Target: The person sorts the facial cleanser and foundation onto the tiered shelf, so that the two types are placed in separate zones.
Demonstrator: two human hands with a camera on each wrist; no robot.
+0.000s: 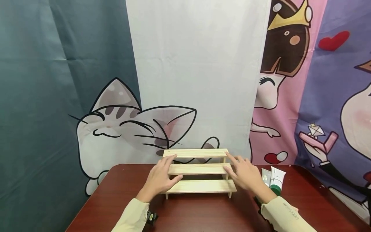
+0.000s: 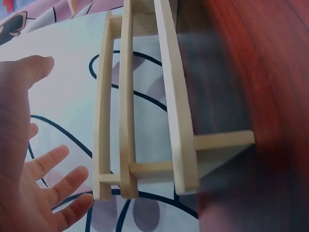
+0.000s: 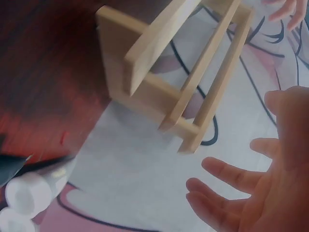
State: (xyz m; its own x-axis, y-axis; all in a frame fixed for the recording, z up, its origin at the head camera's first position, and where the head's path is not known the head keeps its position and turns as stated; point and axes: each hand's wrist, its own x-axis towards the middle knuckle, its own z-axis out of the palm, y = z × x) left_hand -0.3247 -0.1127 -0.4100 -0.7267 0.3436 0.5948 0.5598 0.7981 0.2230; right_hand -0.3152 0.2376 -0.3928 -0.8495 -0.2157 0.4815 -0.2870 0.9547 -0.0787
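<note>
A three-step display rack of pale wood [image 1: 203,186] stands upright on the table, with three slats rising toward the back. My left hand [image 1: 159,176] is at the rack's left end, its fingers spread and fairly straight. In the left wrist view one fingertip comes very near the end of a slat [image 2: 101,145]; whether it touches cannot be told. On the other side, my right hand [image 1: 245,172] hovers by the rack's right end with fingers extended. A gap shows between those fingers and the wood [image 3: 190,140] in the right wrist view. Neither hand holds anything.
To the right of the rack, a white tube with a green cap [image 1: 277,180] lies beside a greyish tube [image 1: 265,174], partly behind my right forearm. The reddish-brown table [image 1: 191,214] backs onto a cartoon-printed curtain [image 1: 200,80]. Something dark lies by the right sleeve, mostly hidden.
</note>
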